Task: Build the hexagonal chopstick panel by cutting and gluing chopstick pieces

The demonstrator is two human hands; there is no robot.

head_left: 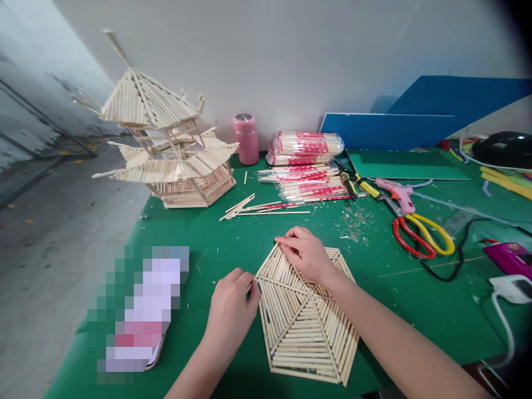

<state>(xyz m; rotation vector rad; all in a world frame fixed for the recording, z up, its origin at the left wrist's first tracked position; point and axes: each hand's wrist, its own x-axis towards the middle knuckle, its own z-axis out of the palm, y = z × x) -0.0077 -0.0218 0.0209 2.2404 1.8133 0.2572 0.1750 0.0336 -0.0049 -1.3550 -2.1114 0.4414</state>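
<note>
A flat hexagonal panel of wooden sticks (297, 327) lies in front of me, its sticks set in wedges between spokes that meet at the middle. My left hand (235, 296) is closed at the panel's left corner, thumb and fingers pinching the edge there. At the far left corner, my right hand (305, 252) pinches the rim with its fingertips, and its forearm crosses over the panel's right side. Whether a separate loose stick is under either set of fingertips, I cannot tell.
A stick-built pagoda (166, 149) stands back left. Behind the panel are loose sticks (239, 208), wrapped chopsticks (305, 149) and a pink flask (246, 138). Scissors (415, 235), pliers (349, 183) and a pink glue gun (397, 194) lie right; a blurred phone (145, 310) lies left.
</note>
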